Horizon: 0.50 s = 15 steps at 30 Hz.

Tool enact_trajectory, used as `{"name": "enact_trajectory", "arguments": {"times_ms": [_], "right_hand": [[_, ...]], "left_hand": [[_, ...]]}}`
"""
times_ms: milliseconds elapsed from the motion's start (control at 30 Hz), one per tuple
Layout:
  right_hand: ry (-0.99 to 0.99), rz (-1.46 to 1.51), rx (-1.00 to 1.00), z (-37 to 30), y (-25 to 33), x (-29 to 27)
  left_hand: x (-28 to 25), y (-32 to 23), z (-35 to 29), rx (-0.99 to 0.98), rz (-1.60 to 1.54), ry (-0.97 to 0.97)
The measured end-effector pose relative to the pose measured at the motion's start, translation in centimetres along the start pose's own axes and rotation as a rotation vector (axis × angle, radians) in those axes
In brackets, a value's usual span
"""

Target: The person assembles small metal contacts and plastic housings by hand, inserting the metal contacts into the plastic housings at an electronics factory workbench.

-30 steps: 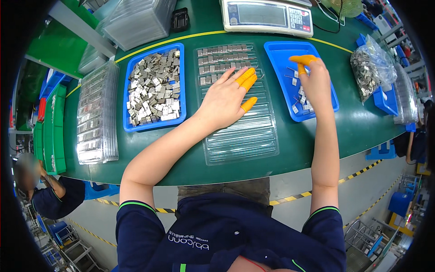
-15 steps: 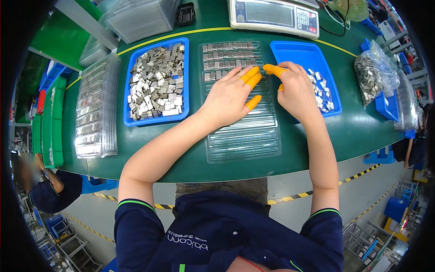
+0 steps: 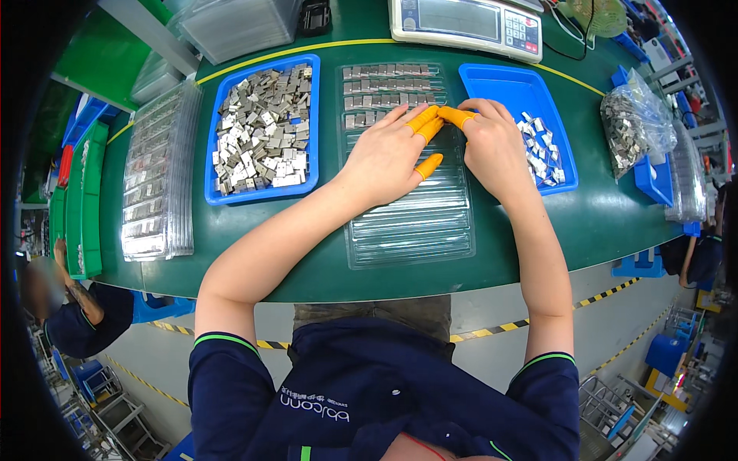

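Observation:
A clear plastic tray with long grooves lies in front of me. Small silvery metal connector shells fill its far rows. My left hand lies over the tray, open, thumb apart and fingers stretched across the nearest filled row. My right hand comes in from the right, its index finger stretched out to meet the left fingertips; its other fingers curl and its thumb is hidden. No part shows in either hand. Yellow finger cots cover several fingertips. What lies under the meeting fingertips is hidden.
On the left stand a blue bin heaped with metal shells and stacked clear trays. A blue bin holding fewer white-and-metal pieces is on the right, near a bag of parts. A scale stands behind.
My right hand has moved slightly left, so its index fingertip now meets my left fingers. The left hand stays over the tray's rows. The whole view has shifted slightly.

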State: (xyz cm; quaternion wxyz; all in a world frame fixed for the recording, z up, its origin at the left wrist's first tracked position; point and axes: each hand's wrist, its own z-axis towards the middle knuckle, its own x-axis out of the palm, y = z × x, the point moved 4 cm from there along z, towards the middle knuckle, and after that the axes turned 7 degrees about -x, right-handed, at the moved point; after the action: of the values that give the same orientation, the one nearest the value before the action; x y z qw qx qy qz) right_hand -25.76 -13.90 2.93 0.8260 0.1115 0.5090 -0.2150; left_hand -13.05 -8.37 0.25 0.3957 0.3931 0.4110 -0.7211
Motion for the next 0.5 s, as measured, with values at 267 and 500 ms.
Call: {"name": "enact_trajectory", "arguments": {"times_ms": [267,500], "right_hand": [[-0.193,0.025,0.021,0.4,-1.7,-2.1],[-0.122,-0.007,0.583,-1.7,-6.2,-3.0]], "left_hand": [[0.4,0.2,-0.1,-0.001,0.034,0.02],[0.1,0.0,0.0,-0.007,0.01,0.0]]}}
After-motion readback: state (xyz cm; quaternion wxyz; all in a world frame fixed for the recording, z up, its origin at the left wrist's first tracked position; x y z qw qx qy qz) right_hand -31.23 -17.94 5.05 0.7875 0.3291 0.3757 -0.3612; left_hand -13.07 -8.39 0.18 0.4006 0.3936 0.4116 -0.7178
